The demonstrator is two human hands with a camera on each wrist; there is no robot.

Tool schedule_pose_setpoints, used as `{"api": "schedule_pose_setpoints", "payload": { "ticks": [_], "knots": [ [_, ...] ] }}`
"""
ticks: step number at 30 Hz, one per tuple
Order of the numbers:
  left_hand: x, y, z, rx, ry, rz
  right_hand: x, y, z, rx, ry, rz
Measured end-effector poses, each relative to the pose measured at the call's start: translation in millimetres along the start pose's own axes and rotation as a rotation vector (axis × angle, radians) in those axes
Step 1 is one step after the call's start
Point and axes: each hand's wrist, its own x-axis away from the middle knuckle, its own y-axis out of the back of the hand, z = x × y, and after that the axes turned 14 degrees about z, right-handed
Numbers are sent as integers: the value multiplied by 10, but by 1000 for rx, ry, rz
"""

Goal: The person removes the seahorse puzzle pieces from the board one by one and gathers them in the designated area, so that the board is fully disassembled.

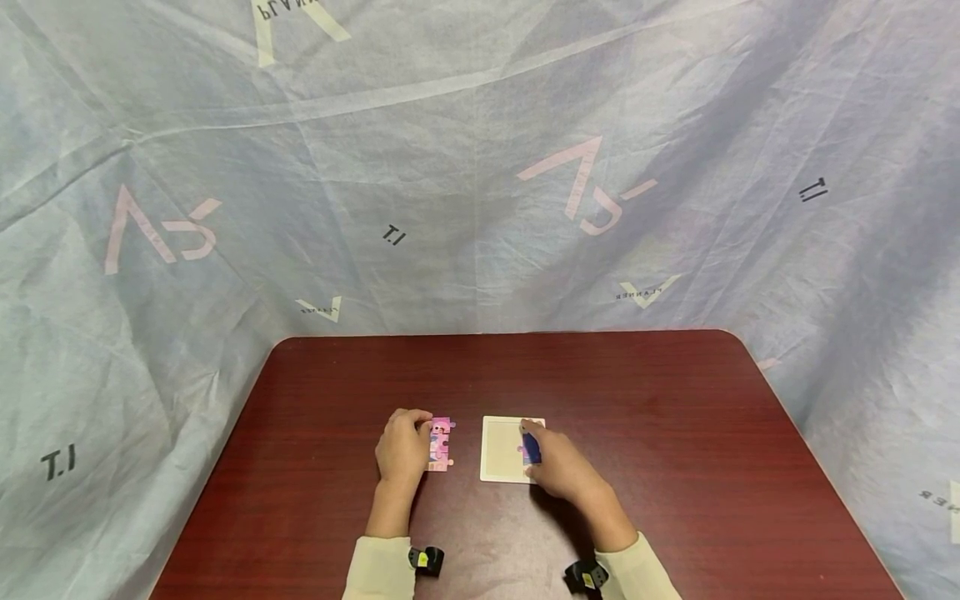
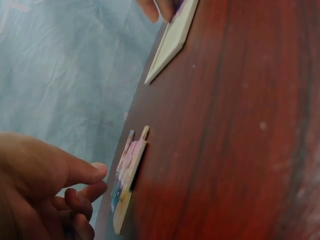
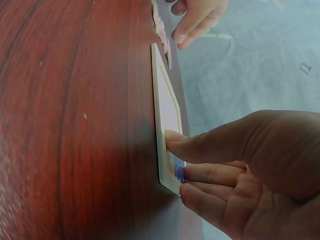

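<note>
My left hand (image 1: 402,448) is beside the left edge of a strip of joined pink jigsaw puzzle pieces (image 1: 440,444) lying on the table. In the left wrist view, a gap shows between its loosely bent fingers (image 2: 80,202) and the puzzle strip (image 2: 131,167). My right hand (image 1: 562,462) is over the right side of a shallow cream puzzle tray (image 1: 498,477). Its thumb and fingers span a joined blue-and-pink puzzle section (image 1: 532,448) inside that tray, holding it at its near and far ends. The palm hides part of this section. Bare tray bottom shows to its left.
The reddish-brown table (image 1: 675,400) has rounded far corners. Hanging grey printed cloth (image 1: 450,208) encloses its back and sides. A strip of tabletop separates the tray from the loose puzzle strip. Both wrists wear small black cameras.
</note>
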Motion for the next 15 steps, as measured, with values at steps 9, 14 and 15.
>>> {"api": "schedule_pose_setpoints", "payload": {
  "ticks": [9,14,15],
  "knots": [
    [8,-22,-19,-35,-32,16,-2,3,-1,1,1,-4],
    [8,-37,-27,-77,-24,58,-4,-6,-4,6,5,-3],
    [7,-37,-29,-79,-23,60,-3,-7,-5,5,3,-2]
  ]
}}
